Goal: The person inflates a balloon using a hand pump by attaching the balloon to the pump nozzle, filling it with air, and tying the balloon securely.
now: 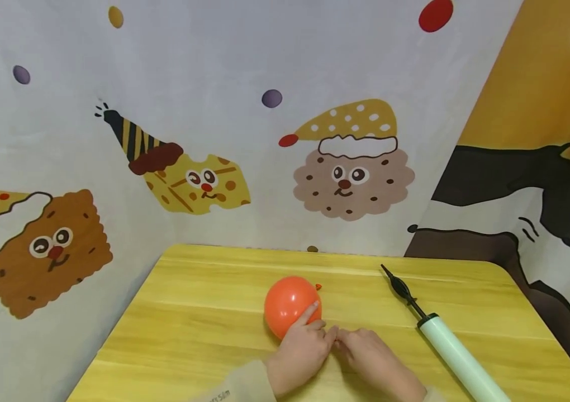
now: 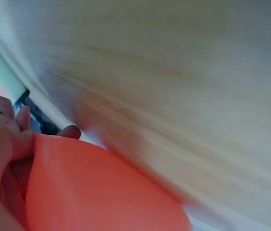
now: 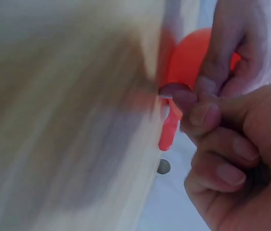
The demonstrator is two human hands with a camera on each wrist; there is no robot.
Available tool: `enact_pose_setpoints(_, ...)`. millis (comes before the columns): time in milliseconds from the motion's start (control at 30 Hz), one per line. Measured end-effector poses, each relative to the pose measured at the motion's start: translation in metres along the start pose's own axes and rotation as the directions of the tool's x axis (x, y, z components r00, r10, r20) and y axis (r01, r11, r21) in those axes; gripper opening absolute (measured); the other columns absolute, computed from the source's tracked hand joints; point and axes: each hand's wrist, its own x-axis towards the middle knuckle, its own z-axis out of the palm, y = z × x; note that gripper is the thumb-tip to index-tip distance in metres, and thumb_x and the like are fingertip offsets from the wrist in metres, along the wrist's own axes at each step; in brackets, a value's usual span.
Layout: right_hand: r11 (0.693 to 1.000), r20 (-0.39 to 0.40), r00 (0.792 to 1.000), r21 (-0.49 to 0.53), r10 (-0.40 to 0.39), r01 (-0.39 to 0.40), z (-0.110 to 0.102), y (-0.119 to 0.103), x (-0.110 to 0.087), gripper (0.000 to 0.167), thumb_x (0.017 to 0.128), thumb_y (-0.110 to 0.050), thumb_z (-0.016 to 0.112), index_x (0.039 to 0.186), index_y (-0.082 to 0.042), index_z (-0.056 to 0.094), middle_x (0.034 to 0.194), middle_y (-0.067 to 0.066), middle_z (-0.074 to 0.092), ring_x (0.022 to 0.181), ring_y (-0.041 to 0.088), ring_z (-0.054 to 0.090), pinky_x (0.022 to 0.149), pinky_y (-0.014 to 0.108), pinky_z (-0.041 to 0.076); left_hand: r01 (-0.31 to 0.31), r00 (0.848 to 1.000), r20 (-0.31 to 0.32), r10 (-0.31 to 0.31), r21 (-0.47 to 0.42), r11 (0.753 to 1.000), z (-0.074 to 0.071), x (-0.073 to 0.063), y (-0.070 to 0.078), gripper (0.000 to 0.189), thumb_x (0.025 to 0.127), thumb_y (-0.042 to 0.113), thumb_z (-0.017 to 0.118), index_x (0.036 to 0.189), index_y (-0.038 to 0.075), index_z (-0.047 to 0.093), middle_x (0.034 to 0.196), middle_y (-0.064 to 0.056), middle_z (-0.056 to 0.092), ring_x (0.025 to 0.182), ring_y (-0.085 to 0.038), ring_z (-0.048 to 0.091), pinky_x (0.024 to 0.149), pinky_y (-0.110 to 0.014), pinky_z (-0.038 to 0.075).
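An inflated orange balloon lies at the middle of the wooden table, its small neck end sticking out on the far side. My left hand holds the balloon at its near right side, one finger straight along the skin. In the left wrist view the balloon bulges beside that hand. My right hand meets the left one fingertip to fingertip, its thumb and index pressed together and the other fingers curled. Whether anything is pinched between those fingertips I cannot tell.
A pale green hand pump with a black nozzle lies on the table to the right of my hands. Behind the table hangs a white cloth printed with cartoon biscuits and cheese.
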Motion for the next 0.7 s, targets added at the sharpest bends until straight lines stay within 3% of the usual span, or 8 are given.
enact_pose_setpoints(100, 0.996, -0.045, 0.998, -0.073, 0.052, -0.055, 0.004, -0.004, -0.001, 0.021, 0.098, -0.014, 0.070, 0.078, -0.017, 0.065, 0.059, -0.014, 0.047, 0.052, 0.002, 0.040, 0.048, 0.024, 0.037, -0.025, 0.999, 0.040, 0.022, 0.062, 0.998, -0.002, 0.001, 0.002, 0.013, 0.092, 0.032, 0.075, 0.105, 0.027, 0.075, 0.091, 0.013, 0.076, 0.102, -0.004, 0.068, 0.125, -0.043, 0.022)
enact_pose_setpoints(200, 0.993, -0.058, 0.995, -0.085, 0.080, -0.084, 0.002, -0.007, -0.001, 0.023, 0.096, -0.014, 0.072, 0.074, -0.017, 0.065, 0.059, -0.015, 0.048, 0.052, 0.001, 0.039, 0.048, 0.025, 0.037, -0.013, 0.997, 0.071, 0.008, 0.062, 0.998, -0.005, 0.003, 0.000, 0.004, 0.089, 0.031, 0.076, 0.093, 0.032, 0.075, 0.090, 0.016, 0.074, 0.102, -0.004, 0.066, 0.124, -0.042, 0.024)
enact_pose_setpoints(333, 0.999, 0.000, 0.999, 0.020, 0.048, -0.048, -0.009, -0.007, 0.000, 0.014, 0.098, -0.011, 0.070, 0.084, -0.014, 0.072, 0.067, -0.013, 0.058, 0.057, -0.002, 0.043, 0.052, 0.023, 0.042, 0.016, 0.997, 0.081, -0.008, -0.091, 0.996, -0.015, 0.006, -0.014, 0.005, 0.090, 0.032, 0.077, 0.091, 0.037, 0.078, 0.094, 0.020, 0.073, 0.110, -0.005, 0.062, 0.122, -0.047, 0.026)
enact_pose_setpoints(400, 0.998, 0.017, 1.000, 0.052, 0.020, -0.021, -0.016, -0.007, 0.001, 0.011, 0.098, -0.008, 0.068, 0.089, -0.013, 0.071, 0.068, -0.014, 0.058, 0.059, -0.002, 0.044, 0.052, 0.023, 0.042, 0.042, 0.992, 0.124, -0.014, -0.224, 0.974, -0.022, 0.009, -0.022, 0.006, 0.093, 0.033, 0.076, 0.096, 0.037, 0.079, 0.097, 0.023, 0.072, 0.119, -0.006, 0.059, 0.122, -0.051, 0.024)
enact_pose_setpoints(500, 0.999, 0.005, 1.000, 0.037, -0.016, 0.016, -0.022, -0.008, 0.002, 0.015, 0.098, -0.005, 0.067, 0.087, -0.015, 0.066, 0.066, -0.017, 0.049, 0.057, -0.001, 0.041, 0.051, 0.021, 0.039, 0.096, 0.976, 0.219, -0.005, -0.407, 0.908, -0.029, 0.013, -0.029, 0.012, 0.099, 0.034, 0.069, 0.107, 0.035, 0.079, 0.103, 0.026, 0.072, 0.132, -0.009, 0.053, 0.124, -0.054, 0.018)
enact_pose_setpoints(600, 0.999, -0.009, 1.000, 0.031, -0.027, 0.028, -0.024, -0.008, 0.002, 0.018, 0.099, -0.007, 0.067, 0.084, -0.017, 0.063, 0.064, -0.019, 0.043, 0.056, -0.001, 0.038, 0.049, 0.021, 0.037, 0.138, 0.959, 0.284, 0.014, -0.507, 0.851, -0.032, 0.015, -0.032, 0.021, 0.104, 0.036, 0.062, 0.118, 0.034, 0.077, 0.110, 0.028, 0.071, 0.138, -0.009, 0.048, 0.124, -0.055, 0.014)
enact_pose_setpoints(700, 0.996, -0.004, 1.000, 0.088, -0.007, 0.007, -0.025, -0.007, 0.001, 0.018, 0.100, -0.012, 0.067, 0.084, -0.018, 0.065, 0.063, -0.021, 0.044, 0.055, -0.003, 0.039, 0.049, 0.020, 0.038, 0.140, 0.962, 0.273, 0.013, -0.535, 0.833, -0.031, 0.012, -0.032, 0.023, 0.106, 0.035, 0.058, 0.121, 0.034, 0.076, 0.112, 0.027, 0.071, 0.134, -0.008, 0.051, 0.124, -0.055, 0.014)
